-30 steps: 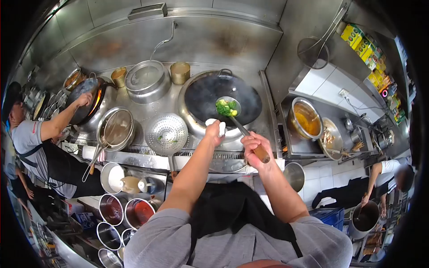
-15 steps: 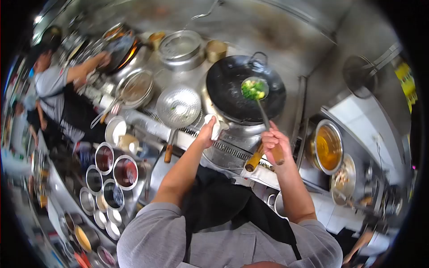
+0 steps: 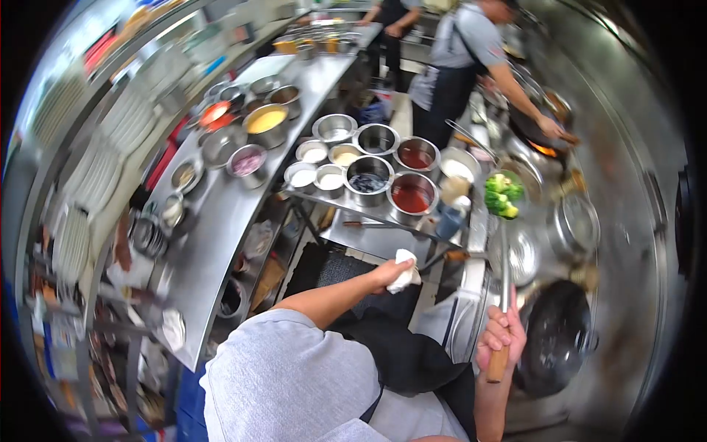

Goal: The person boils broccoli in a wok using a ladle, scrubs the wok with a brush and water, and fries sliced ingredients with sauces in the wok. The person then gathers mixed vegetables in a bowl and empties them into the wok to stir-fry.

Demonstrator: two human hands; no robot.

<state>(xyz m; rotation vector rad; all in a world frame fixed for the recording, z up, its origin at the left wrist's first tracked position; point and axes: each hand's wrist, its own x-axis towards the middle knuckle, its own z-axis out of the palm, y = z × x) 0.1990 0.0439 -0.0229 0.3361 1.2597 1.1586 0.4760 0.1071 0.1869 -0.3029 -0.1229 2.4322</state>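
Observation:
My left hand [image 3: 384, 275] is closed around a folded white cloth [image 3: 403, 271], held out over the floor. My right hand [image 3: 502, 335] grips the wooden handle of a ladle [image 3: 505, 265]. Green broccoli pieces [image 3: 504, 194] fill the ladle's bowl, which is raised beside the sauce pots. Right of that hand sits a black wok [image 3: 556, 339] on the stove, dark and glossy inside. A perforated strainer [image 3: 523, 256] lies beyond the wok, partly behind the ladle's shaft.
Steel pots of sauces and seasonings [image 3: 412, 195] crowd a stand ahead. A long steel counter [image 3: 221, 258] with bowls runs along the left, near shelves of stacked plates [image 3: 88, 177]. A co-worker [image 3: 464, 66] works at a flaming wok ahead; another person stands farther back.
My view and body have turned left, away from the wok toward the counter. The ladle with broccoli has come out from over the wok. The cloth remains in my left hand.

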